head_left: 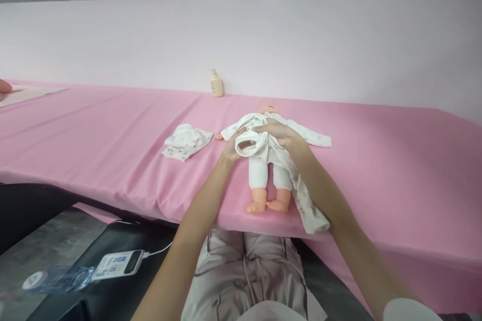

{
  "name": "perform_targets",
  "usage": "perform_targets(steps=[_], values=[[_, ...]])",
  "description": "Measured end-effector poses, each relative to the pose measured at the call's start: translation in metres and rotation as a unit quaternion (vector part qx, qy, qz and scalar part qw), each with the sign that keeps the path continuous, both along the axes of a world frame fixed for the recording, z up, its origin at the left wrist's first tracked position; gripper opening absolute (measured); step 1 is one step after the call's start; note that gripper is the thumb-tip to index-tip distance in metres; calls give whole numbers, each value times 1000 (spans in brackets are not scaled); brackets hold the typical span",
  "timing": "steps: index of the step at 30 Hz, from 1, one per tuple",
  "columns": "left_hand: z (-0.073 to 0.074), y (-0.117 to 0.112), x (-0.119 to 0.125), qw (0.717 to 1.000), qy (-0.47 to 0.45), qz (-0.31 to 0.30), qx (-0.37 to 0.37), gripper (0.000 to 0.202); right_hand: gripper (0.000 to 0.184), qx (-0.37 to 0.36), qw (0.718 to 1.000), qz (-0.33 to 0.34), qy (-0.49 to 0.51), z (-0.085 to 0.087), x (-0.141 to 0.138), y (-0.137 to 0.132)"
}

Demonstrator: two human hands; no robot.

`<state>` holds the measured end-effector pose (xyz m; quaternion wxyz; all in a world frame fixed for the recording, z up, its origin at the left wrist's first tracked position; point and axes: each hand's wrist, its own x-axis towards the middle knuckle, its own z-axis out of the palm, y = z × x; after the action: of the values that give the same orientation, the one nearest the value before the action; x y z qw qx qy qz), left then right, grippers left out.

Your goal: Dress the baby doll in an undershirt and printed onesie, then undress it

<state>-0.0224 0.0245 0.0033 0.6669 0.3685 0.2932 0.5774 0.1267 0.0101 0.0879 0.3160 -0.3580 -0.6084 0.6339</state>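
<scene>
A baby doll (258, 195) lies on its back, feet toward me, in a white long-sleeved top (314, 138). Over its middle is a white printed baby garment (307, 205), one long part of which hangs down beside the doll's leg to the right. My left hand (232, 148) is closed on the rim of a round, banded opening in this garment, with fingertips showing inside the opening. My right hand (280, 132) pinches the cloth just right of that opening, its forearm passing over the hanging part. Most of the doll's torso is hidden by cloth and hands.
A folded white cloth (187, 141) lies left of the doll. A pump bottle (217, 84) stands by the white wall (241, 42). The pink sheet (395, 175) covers the table. Lower left, a phone (118, 264) with a cable and a plastic bottle (62, 279) rest on a black seat.
</scene>
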Motion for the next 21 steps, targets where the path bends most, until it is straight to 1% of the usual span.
perform_targets(steps=[2,4,5,7,9,10,13,15,17,18,20,21], values=[[-2,0,-1,1000,-28,-6,9,26,18,19,999,3,-30,3,0,-4],[-6,-1,-4,998,-53,-11,30,27,19,17,998,7,-56,5,0,-8],[-8,-1,-6,998,-47,-23,39,30,18,8,999,13,-50,5,0,-8],[-10,-3,-7,997,-7,-64,49,38,19,-6,999,41,-3,4,4,-5],[-12,-3,-7,993,36,-98,55,41,23,1,996,77,44,1,10,-1],[-12,-3,-6,992,48,-105,58,40,25,14,994,94,58,1,13,1],[-10,2,-4,994,47,-84,51,30,38,69,988,126,61,-1,21,3],[-9,6,-4,998,29,-53,36,23,52,113,986,121,24,-3,20,1],[-9,8,-5,999,18,-26,33,23,62,169,981,77,-48,-10,15,-2],[-8,8,-5,999,23,-20,41,26,64,203,975,35,-84,-17,12,-3],[-6,6,-4,995,61,-25,77,36,60,270,948,-84,-147,-33,4,-5],[-5,3,-3,990,93,-32,102,42,56,297,926,-154,-175,-42,2,-5]])
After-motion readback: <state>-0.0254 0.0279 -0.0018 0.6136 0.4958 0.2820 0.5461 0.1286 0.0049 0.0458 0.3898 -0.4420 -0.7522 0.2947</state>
